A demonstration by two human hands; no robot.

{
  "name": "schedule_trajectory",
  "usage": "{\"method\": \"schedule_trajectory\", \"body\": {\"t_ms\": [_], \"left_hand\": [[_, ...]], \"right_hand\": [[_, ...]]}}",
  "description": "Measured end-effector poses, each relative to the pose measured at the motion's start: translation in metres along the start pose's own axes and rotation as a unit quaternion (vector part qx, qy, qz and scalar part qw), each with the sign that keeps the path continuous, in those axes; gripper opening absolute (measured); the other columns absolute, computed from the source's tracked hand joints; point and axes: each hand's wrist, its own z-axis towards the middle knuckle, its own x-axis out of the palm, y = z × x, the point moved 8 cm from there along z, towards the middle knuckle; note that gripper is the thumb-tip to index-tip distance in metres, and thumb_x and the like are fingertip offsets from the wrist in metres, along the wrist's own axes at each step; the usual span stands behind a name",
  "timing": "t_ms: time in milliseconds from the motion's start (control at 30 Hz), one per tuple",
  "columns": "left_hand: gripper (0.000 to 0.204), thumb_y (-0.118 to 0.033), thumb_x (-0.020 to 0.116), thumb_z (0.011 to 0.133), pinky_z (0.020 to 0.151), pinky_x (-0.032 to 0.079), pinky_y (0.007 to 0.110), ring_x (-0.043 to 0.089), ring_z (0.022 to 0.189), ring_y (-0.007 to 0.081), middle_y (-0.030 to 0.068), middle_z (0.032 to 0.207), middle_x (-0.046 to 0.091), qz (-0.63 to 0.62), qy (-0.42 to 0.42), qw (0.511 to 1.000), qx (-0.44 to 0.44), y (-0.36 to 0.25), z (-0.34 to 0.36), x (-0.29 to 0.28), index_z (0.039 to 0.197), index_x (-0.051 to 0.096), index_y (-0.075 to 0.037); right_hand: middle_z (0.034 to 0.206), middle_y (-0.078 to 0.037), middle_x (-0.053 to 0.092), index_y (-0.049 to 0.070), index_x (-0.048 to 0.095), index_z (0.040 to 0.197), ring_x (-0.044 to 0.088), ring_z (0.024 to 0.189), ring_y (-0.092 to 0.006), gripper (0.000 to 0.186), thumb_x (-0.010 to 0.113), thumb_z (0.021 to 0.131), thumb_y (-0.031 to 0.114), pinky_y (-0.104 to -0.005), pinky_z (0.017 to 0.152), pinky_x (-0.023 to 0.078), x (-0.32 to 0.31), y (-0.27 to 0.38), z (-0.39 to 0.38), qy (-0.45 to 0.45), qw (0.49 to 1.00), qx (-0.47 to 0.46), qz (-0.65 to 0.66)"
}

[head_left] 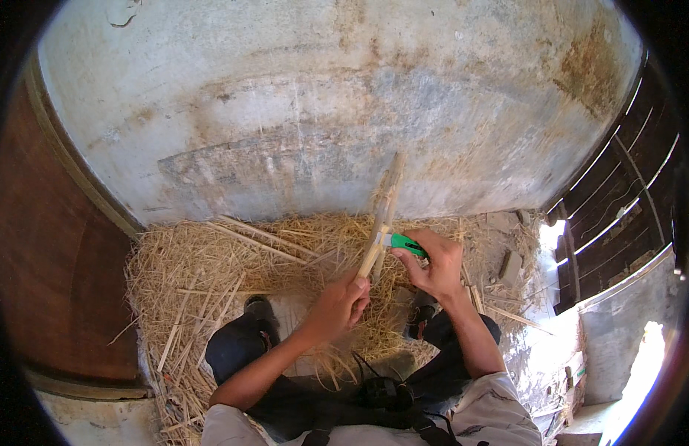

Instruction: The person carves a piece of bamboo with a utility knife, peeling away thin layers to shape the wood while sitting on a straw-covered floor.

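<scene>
My left hand [341,306] is closed round the lower end of a pale bamboo strip [371,258], which slants up and away from me. A green utility knife [408,244] sits in my right hand [436,267], thumb and fingers pinched on its handle. Its blade meets the strip a little above my left hand, and a small curl of shaving shows there. Behind the strip stands a longer piece of wood or bamboo [391,189], its top near the wall. Whether the two pieces touch I cannot tell.
Straw-like shavings [170,260] cover the floor around my feet, with several loose strips [259,241] among them. A stained pale wall [344,111] rises ahead. A brown panel [58,245] stands at left, dark slats [619,186] at right. A brick-like block [510,267] lies right of me.
</scene>
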Motion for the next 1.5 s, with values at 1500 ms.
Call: {"method": "schedule_trajectory", "body": {"t_ms": [1500], "left_hand": [[0.055, -0.059, 0.04, 0.115, 0.06, 0.036, 0.037, 0.045, 0.062, 0.0172, 0.0028, 0.072, 0.042, 0.098, -0.092, 0.988, 0.081, 0.007, 0.015, -0.029, 0.099, 0.052, -0.008]], "right_hand": [[0.077, -0.005, 0.068, 0.004, 0.078, 0.106, 0.056, 0.07, -0.0115, 0.026, 0.082, 0.098, 0.028, -0.032, 0.066, 0.048, 0.049, -0.03, -0.008, 0.198, 0.943, 0.165, 0.209]]}}
